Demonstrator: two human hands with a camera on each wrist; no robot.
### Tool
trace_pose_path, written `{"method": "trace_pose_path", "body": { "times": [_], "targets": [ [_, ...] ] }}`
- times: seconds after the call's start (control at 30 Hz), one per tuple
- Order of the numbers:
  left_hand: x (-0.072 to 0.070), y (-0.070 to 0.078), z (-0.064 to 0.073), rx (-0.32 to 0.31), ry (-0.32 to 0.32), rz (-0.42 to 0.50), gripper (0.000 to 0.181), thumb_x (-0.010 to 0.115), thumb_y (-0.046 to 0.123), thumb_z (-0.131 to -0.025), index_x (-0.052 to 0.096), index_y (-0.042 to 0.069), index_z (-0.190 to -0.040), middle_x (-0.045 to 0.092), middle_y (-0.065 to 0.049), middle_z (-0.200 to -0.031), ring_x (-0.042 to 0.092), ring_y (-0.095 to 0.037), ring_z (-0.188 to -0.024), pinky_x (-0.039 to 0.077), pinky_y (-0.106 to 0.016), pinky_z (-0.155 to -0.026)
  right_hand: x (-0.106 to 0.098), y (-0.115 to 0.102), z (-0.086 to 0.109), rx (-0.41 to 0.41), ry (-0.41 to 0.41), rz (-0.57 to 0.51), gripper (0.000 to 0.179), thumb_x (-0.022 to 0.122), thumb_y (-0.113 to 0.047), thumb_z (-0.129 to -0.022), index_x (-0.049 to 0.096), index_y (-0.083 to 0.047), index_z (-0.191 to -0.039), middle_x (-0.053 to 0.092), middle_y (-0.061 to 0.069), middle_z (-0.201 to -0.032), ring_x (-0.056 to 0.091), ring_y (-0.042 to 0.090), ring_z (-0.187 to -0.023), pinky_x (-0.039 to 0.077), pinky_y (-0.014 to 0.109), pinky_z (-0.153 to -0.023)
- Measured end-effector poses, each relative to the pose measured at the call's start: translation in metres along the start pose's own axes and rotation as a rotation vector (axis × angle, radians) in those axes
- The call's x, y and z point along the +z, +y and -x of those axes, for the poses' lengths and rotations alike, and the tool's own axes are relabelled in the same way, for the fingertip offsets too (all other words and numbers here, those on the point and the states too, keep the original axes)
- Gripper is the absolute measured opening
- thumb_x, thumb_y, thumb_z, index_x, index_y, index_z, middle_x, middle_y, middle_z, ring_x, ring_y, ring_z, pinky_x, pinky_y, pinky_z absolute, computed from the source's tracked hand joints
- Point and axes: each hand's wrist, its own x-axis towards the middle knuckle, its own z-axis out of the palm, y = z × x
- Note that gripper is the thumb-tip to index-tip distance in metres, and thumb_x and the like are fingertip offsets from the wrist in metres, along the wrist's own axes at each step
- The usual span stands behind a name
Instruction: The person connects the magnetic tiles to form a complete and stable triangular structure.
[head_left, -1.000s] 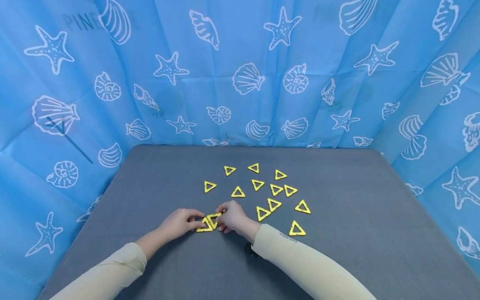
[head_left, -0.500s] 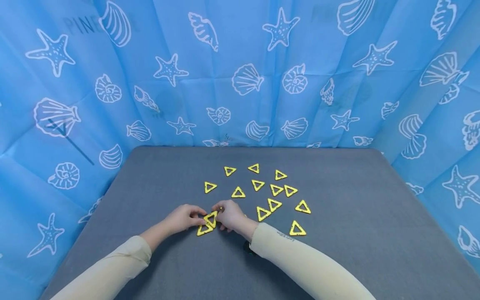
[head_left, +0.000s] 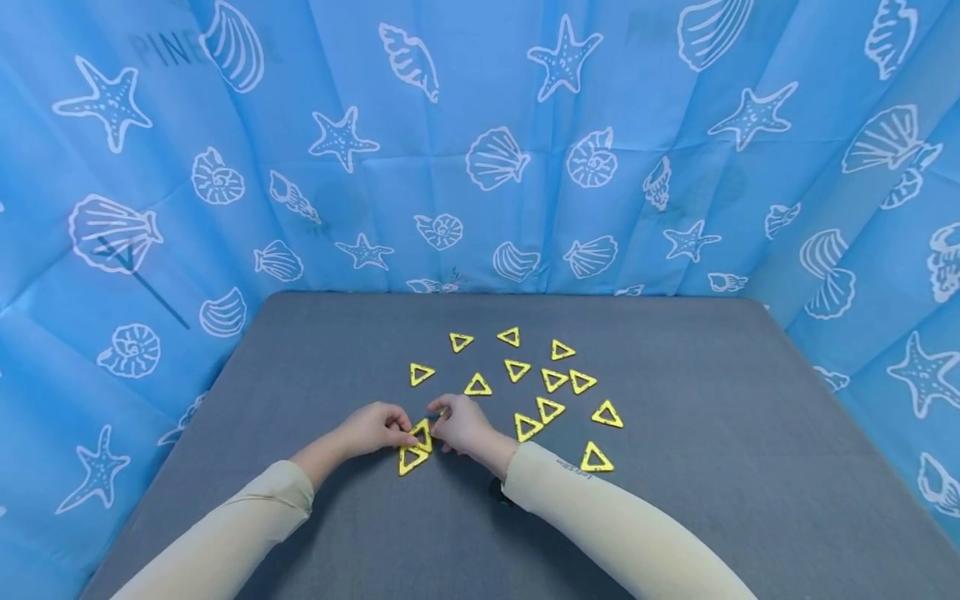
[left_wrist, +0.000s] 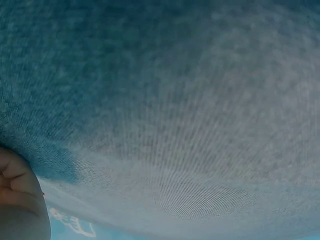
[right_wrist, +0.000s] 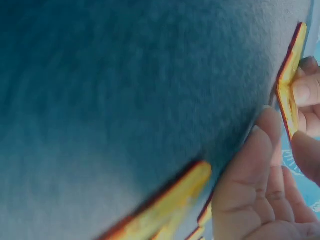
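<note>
Tabletop [head_left: 712, 500], gray, seashell curtain [head_left: 450, 92] behind it | left hand [head_left: 373, 428] pinching two touching yellow triangles [head_left: 420, 451] | right hand [head_left: 463, 423]: fingertips kinda hidden, can't tell if gripping | sleeves [head_left: 600, 517] cut off

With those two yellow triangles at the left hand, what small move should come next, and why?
Probably the right hand should pick up a loose triangle. The left hand pinches two yellow triangles that meet at a bend, and more lie flat close by, so adding a third seems sensible.
</note>
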Motion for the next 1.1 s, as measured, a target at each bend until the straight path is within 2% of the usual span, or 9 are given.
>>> {"method": "trace_pose_path", "body": {
  "times": [0.13,0.33,0.43,0.63,0.8,1.0,1.1],
  "targets": [
    [-0.001,-0.001,0.001,0.002,-0.014,0.031,0.019,0.075,0.022,-0.086,0.064,0.008,-0.081,0.052,0.007,-0.064,0.044,-0.01,-0.059,0.037,-0.028,-0.058,-0.014,0.0,0.002,-0.042,-0.045,-0.002,0.032,0.063,-0.001,-0.092,0.061,-0.001,-0.123,0.061,0.007,-0.079,0.056,0.018,-0.058,0.041,0.029,-0.05],
    [-0.002,0.001,0.004,-0.044,-0.049,0.076,0.018,0.073,0.021,-0.088,0.063,0.008,-0.082,0.054,0.005,-0.067,0.048,-0.011,-0.06,0.041,-0.029,-0.057,-0.038,0.006,0.003,-0.16,-0.149,0.066,0.032,0.064,-0.005,-0.093,0.061,0.001,-0.125,0.059,0.006,-0.082,0.06,0.028,-0.071,0.049,0.034,-0.061],
    [-0.003,0.003,0.005,-0.048,-0.056,0.081,0.019,0.073,0.021,-0.089,0.062,0.007,-0.083,0.054,0.005,-0.068,0.048,-0.011,-0.061,0.043,-0.029,-0.058,-0.05,0.009,0.004,-0.19,-0.175,0.127,0.033,0.065,-0.007,-0.093,0.062,0.0,-0.126,0.059,0.005,-0.082,0.058,0.024,-0.072,0.048,0.032,-0.063],
    [-0.008,0.004,0.008,-0.021,-0.096,0.117,0.018,0.071,0.019,-0.09,0.061,0.005,-0.085,0.052,0.005,-0.067,0.048,-0.011,-0.063,0.043,-0.029,-0.059,-0.073,0.019,0.006,-0.242,-0.264,0.308,0.047,0.072,-0.016,-0.09,0.058,-0.006,-0.134,0.057,0.004,-0.083,0.05,0.016,-0.069,0.042,0.029,-0.061],
    [-0.01,0.007,0.008,-0.033,-0.123,0.133,0.018,0.07,0.018,-0.091,0.06,0.005,-0.084,0.051,0.005,-0.067,0.047,-0.011,-0.062,0.042,-0.028,-0.059,-0.086,0.029,0.007,-0.293,-0.329,0.504,0.062,0.077,-0.027,-0.085,0.053,-0.013,-0.141,0.052,0.005,-0.092,0.045,0.016,-0.078,0.038,0.031,-0.067],
    [-0.007,0.008,0.006,-0.03,-0.106,0.115,0.017,0.069,0.017,-0.091,0.059,0.006,-0.083,0.053,0.004,-0.071,0.047,-0.012,-0.063,0.041,-0.029,-0.06,-0.097,0.039,0.009,-0.426,-0.346,0.771,0.066,0.08,-0.037,-0.08,0.056,-0.019,-0.139,0.045,0.004,-0.089,0.036,0.015,-0.077,0.03,0.029,-0.066],
    [-0.005,0.009,0.007,-0.039,-0.082,0.113,0.017,0.069,0.017,-0.091,0.059,0.006,-0.083,0.053,0.003,-0.07,0.047,-0.012,-0.063,0.041,-0.029,-0.06,-0.101,0.044,0.008,-0.457,-0.346,0.855,0.066,0.08,-0.038,-0.079,0.057,-0.022,-0.138,0.042,0.0,-0.087,0.034,0.014,-0.076,0.029,0.028,-0.065]
  ]
}}
